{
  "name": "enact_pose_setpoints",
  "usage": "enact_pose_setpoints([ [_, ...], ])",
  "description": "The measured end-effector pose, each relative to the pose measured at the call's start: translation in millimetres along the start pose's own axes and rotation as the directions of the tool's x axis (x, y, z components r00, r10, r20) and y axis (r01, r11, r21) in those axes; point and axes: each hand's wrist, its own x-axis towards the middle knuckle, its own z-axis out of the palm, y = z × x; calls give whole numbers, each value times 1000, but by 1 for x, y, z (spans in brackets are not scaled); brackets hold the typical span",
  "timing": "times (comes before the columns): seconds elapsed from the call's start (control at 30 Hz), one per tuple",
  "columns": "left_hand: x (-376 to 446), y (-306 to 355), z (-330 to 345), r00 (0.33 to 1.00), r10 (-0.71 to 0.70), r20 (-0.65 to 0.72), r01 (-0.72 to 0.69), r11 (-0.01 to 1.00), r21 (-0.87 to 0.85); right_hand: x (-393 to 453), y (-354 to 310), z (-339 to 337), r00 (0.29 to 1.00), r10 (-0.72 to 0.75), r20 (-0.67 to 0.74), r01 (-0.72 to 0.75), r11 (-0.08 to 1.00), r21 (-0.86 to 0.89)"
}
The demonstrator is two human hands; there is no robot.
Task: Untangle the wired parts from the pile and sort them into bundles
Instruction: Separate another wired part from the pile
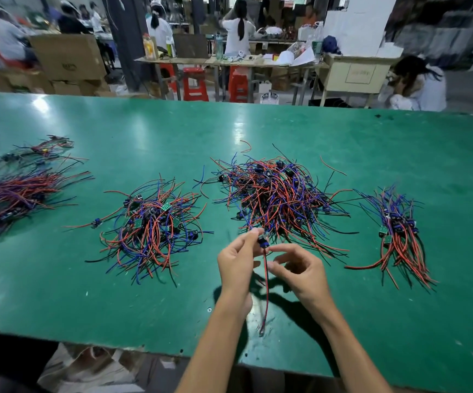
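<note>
A big tangled pile (279,194) of red, blue and black wired parts lies at the middle of the green table (144,131). Just in front of it my left hand (236,263) pinches one wired part (263,241) by its small dark component, lifted off the table. Its red and black wires (266,293) hang down between my hands. My right hand (296,268) is beside it, its fingers curled around the wires just below the component. A sorted bundle (399,231) lies to the right, wires pointing toward me.
A second loose pile (151,228) sits left of centre. Another bundle (11,197) and scattered parts (42,150) lie at the far left. Stray wires (333,165) rest behind the big pile. Beyond the table are red stools, cardboard boxes and several seated people.
</note>
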Motion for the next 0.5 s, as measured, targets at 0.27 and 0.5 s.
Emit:
enact_pose_setpoints([
  [0.27, -8, -15, 20, 993, -71, -89, 67, 996, -51, -3, 0, -2, 987, -31, -157, 54, 988, 144],
  [0.5, -17, -22, 17, 994, -63, -89, 63, 998, -2, 0, 1, -3, 969, 36, -246, 23, 972, 233],
])
